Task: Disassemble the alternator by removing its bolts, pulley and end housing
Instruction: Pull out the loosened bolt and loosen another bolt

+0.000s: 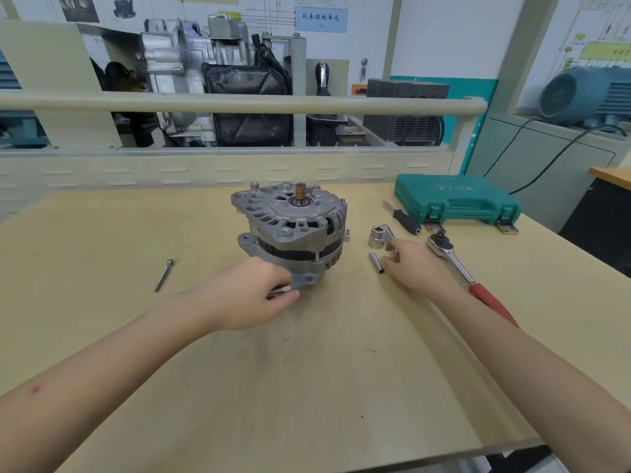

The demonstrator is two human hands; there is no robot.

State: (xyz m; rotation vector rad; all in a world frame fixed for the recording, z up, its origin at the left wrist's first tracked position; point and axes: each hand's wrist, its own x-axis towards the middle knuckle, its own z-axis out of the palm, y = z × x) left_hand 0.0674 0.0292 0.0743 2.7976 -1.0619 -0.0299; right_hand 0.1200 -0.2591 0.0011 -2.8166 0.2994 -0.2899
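The alternator (293,230) stands mid-table, toward the far edge. My left hand (252,295) pinches a drawn bolt (278,292) at its base; my right hand (415,264) pinches a small tool beside the sockets (376,237). Next bolt probably needs the ratchet (454,257).

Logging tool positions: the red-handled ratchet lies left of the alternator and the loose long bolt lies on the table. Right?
Not quite. The head view shows the red-handled ratchet lying right of the alternator, beside the right hand. The loose long bolt does lie on the table.

Silver alternator (293,230) stands shaft-up mid-table; 1 loose bolt (164,275) lies left.
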